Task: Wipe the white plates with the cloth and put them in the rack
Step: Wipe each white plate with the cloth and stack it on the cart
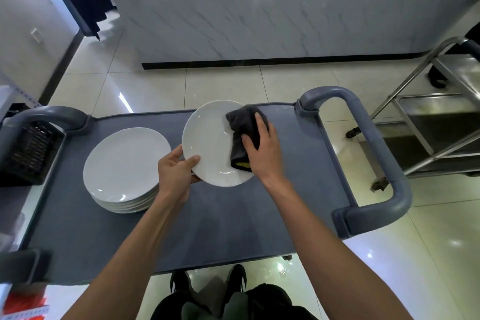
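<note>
1. Gripping the plate (210, 143) by its rim at 7 o'clock, the left hand (176, 171) has its thumb on the upper face and its fingers curled underneath.
2. The plate is tilted and lifted above the cart (233, 221), near the middle of its grey top.
3. The right hand (262, 148) presses a dark cloth (244, 135) against the plate's 3 o'clock side, its fingers curled over the bunched fabric; a yellow patch shows at the cloth's lower edge.
4. A stack (126, 169) of white plates sits on the cart at 9 o'clock from the held plate, apart from it.
5. A black crate (28, 153) stands beyond the cart's left handle, at 9 o'clock from the stack.
6. A steel trolley (436, 117) stands on the tiled floor at 3 o'clock, past the cart's right handle (374, 153).
</note>
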The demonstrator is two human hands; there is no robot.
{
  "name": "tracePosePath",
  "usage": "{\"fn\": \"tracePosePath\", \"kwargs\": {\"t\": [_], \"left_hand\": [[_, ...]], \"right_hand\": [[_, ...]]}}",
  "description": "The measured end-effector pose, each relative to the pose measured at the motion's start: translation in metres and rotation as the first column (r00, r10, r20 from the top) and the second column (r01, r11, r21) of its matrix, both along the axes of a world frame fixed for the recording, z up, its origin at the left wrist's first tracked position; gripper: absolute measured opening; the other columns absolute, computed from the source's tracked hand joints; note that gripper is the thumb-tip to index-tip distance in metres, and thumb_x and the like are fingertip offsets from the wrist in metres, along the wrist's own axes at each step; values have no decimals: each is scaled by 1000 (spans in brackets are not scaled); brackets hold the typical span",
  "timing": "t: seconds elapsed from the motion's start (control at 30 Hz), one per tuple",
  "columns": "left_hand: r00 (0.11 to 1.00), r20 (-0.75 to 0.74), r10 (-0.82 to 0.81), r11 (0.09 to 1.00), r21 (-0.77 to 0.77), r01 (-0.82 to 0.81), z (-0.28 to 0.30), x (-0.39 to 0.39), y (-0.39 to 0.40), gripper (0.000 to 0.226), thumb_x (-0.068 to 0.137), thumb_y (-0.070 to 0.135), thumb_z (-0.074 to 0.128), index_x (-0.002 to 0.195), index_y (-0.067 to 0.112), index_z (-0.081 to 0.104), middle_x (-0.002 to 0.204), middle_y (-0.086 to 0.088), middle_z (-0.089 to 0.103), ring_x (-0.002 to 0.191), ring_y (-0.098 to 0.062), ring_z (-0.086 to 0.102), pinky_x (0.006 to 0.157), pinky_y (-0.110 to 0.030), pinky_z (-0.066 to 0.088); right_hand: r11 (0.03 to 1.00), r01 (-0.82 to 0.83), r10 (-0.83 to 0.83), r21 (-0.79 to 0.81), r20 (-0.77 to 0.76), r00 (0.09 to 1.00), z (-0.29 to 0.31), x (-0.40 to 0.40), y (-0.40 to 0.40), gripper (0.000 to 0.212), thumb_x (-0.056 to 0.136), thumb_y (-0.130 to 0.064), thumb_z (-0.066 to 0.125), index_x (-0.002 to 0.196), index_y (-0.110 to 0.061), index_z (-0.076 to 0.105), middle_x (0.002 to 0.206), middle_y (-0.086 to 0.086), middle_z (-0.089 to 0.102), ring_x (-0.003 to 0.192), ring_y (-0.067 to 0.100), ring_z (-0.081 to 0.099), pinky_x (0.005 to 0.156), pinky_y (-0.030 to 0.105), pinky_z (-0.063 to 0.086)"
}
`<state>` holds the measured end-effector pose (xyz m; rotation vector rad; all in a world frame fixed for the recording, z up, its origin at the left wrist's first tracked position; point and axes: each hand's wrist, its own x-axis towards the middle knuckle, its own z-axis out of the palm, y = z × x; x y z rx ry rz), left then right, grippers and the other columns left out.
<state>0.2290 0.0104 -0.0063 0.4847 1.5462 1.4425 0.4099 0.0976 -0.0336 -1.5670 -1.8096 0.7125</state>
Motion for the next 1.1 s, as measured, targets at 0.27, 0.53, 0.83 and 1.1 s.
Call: {"fn": "tracePosePath", "kwargs": {"t": [0.27,0.53,0.83,1.1], "left_hand": [[1000,-21,5,1000,1,-5,1,-5,1,37,92,-7,61,125,9,67,101,-8,72,88,-28,69,56,-32,59],[989,-90,-121,993,-8,121,5,-15,-1,37,92,-7,62,124,11,67,93,-7,72,69,-20,70,54,-34,59],[959,-203,-200,979,7,206,16,-30,1,38,92,-5,63,123,17,68,95,-5,78,81,-23,74,58,-34,59],[944,-259,-206,974,37,223,17,-38,1,36,94,-3,63,113,27,70,85,2,78,75,-15,73,57,-29,58]], "right_hand": [[998,37,-44,-53,-132,990,-9,7,-26,64,100,-33,59,157,-25,31,154,7,39,139,23,39,114,29,30],[1000,-26,27,5,-106,994,9,7,-13,58,101,-24,58,154,-26,37,160,6,32,146,23,31,120,33,26],[996,-79,71,-43,-165,984,25,9,-1,80,93,-21,70,159,-25,26,152,-1,43,138,15,39,113,28,32],[992,-45,-1,-120,-354,935,38,8,-5,52,81,-5,76,126,-26,60,108,-21,67,100,-5,62,87,16,48]]}}
